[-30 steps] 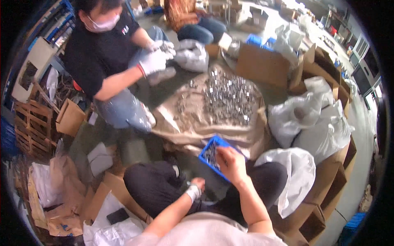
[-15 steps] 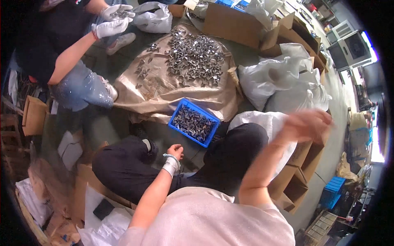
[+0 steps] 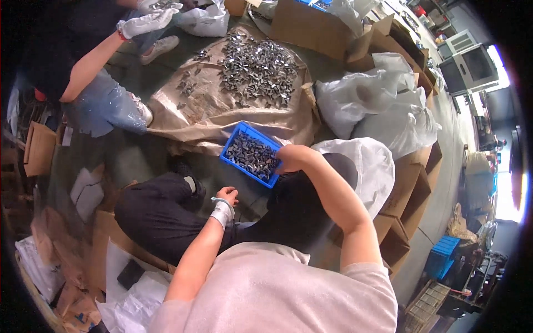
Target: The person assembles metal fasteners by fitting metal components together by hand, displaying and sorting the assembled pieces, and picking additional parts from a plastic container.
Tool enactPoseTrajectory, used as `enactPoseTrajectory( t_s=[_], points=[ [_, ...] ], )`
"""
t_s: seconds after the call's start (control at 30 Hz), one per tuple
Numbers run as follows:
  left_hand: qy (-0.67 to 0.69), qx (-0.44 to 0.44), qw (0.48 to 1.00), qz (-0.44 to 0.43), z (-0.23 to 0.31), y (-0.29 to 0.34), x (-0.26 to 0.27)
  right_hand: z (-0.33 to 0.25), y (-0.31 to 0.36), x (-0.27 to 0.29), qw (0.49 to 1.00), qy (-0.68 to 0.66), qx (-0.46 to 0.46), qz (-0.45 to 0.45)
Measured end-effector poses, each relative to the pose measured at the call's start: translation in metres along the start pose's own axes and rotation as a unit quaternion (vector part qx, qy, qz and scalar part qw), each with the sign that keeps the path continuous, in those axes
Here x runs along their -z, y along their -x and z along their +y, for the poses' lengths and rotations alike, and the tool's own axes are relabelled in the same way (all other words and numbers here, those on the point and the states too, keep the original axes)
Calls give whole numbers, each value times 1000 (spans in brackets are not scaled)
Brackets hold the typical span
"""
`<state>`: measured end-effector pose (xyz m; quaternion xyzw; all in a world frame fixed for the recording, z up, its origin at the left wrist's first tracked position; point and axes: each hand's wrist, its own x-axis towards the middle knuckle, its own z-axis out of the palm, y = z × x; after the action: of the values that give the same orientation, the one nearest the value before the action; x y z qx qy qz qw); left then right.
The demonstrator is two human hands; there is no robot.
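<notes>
A blue plastic bin (image 3: 242, 165) holds many small dark metal pieces (image 3: 253, 156) and stands on the floor in front of my crossed legs. My right hand (image 3: 291, 159) is at the bin's right side, back of the hand up, over the rim and the nearby pieces. Its fingertips are hidden, so I cannot tell whether they grip anything. My left hand (image 3: 227, 195), with a white band round the wrist, hovers over my lap near the bin's front. Its fingers are curled together; what they hold, if anything, is too small to make out.
Beyond the bin, a tan sheet (image 3: 208, 133) carries a heap of shiny metal pieces (image 3: 258, 72). A co-worker's white-gloved hands (image 3: 147, 23) hold pieces at upper left. White sacks (image 3: 363, 105) and cardboard boxes (image 3: 397, 238) line the right; a dark phone-like object (image 3: 130, 273) lies lower left.
My right hand has swung from the raised right side down and left to the bin's right rim. My left hand stays curled over my lap. The whole view has shifted slightly.
</notes>
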<state>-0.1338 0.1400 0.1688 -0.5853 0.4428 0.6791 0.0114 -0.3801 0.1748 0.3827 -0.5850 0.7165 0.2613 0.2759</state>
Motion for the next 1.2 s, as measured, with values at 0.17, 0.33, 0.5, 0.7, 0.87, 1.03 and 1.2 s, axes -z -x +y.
enactPoseTrajectory(
  t_s=[0.17, 0.33, 0.5, 0.7, 0.87, 1.03, 1.2],
  points=[
    [9, -18, 1000, 13, 2, 3, 1, -15, -5, 3, 939, -200, 143, 240],
    [-16, -1, 999, 29, -4, 2, 6, -15, -17, 5, 978, -145, 105, 103],
    [-79, -230, 969, -42, 11, 37, -12, -5, -45, -17, 985, -126, 112, 30],
    [-224, -249, 941, -54, 50, 51, -23, 18, -92, -2, 986, -117, 100, -62],
    [-304, -231, 918, -109, 29, 48, -40, -39, -63, 0, 972, 43, 217, -82],
    [-147, 152, 977, -35, 11, 27, -55, -102, -16, -52, 872, -53, 487, -24],
    [-292, -233, 922, -98, -8, 30, -35, -58, -51, -39, 961, 42, 267, -65]
  ],
)
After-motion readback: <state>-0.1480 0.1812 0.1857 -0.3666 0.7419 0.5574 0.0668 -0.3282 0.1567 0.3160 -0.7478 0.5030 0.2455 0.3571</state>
